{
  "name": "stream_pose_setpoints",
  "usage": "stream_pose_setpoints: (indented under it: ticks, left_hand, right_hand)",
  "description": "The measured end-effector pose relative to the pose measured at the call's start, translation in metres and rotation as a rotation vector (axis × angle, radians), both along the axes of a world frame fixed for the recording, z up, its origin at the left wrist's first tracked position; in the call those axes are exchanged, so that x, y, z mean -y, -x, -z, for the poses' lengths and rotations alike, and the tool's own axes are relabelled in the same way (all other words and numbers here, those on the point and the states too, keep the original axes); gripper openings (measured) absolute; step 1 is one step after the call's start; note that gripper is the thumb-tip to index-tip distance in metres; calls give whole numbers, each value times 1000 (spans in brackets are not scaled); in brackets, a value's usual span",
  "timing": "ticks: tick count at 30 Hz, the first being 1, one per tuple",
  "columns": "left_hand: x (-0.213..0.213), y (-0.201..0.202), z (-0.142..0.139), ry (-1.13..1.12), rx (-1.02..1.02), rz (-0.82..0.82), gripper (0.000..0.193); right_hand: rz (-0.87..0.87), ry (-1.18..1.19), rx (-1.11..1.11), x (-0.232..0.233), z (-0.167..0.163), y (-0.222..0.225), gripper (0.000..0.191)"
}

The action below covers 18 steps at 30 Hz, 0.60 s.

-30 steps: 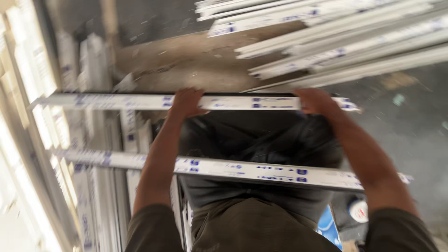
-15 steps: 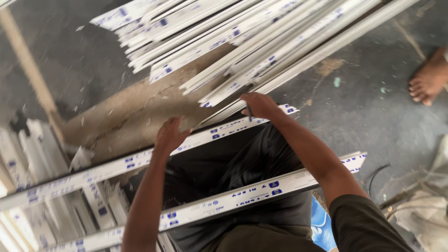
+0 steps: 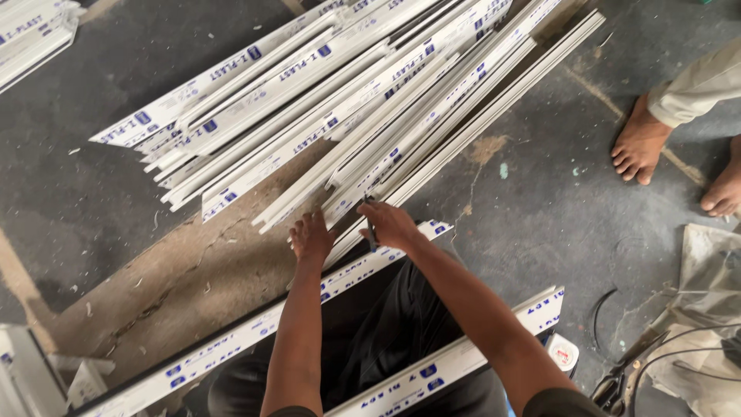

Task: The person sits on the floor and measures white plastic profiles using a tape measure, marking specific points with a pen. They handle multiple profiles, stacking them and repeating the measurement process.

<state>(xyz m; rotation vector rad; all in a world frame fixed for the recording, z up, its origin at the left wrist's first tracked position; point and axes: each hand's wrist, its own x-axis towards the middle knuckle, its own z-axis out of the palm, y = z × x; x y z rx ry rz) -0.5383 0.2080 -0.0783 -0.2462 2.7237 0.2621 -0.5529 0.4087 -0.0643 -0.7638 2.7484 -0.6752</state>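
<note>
Both hands reach forward to the near ends of a fanned pile of white profile strips (image 3: 347,116) on the concrete floor (image 3: 100,201): the left hand (image 3: 311,237) lies flat with fingers spread on a strip end, and the right hand (image 3: 390,225) is closed around a dark pen (image 3: 370,228), its tip at the strip just ahead. Two more white strips (image 3: 255,332) cross beneath the forearms. Because the pile is loose and uneven, a push could slide a strip sideways and spoil the mark, and another person's bare feet (image 3: 641,143) stand well off to the right, where a shifting length might strike them.
</note>
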Motion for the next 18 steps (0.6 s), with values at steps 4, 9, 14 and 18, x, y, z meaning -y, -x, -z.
stream_pose_setpoints:
  ticks: [4,9,14,18]
  left_hand:
    - [3,18,-1,135,92,162,72]
    - [27,28,-31,-9,38,238,68]
    - [60,59,-76,-327,219,129,69]
    - [60,56,-87,-438,205,128,53]
  right_hand:
    - [6,49,32,-6,2,4,49]
    - [42,136,-51,-10,6,13,55]
    - [144,239,-189,-13,-3,18,64]
    - [262,251,-230,-20,-18,10,72]
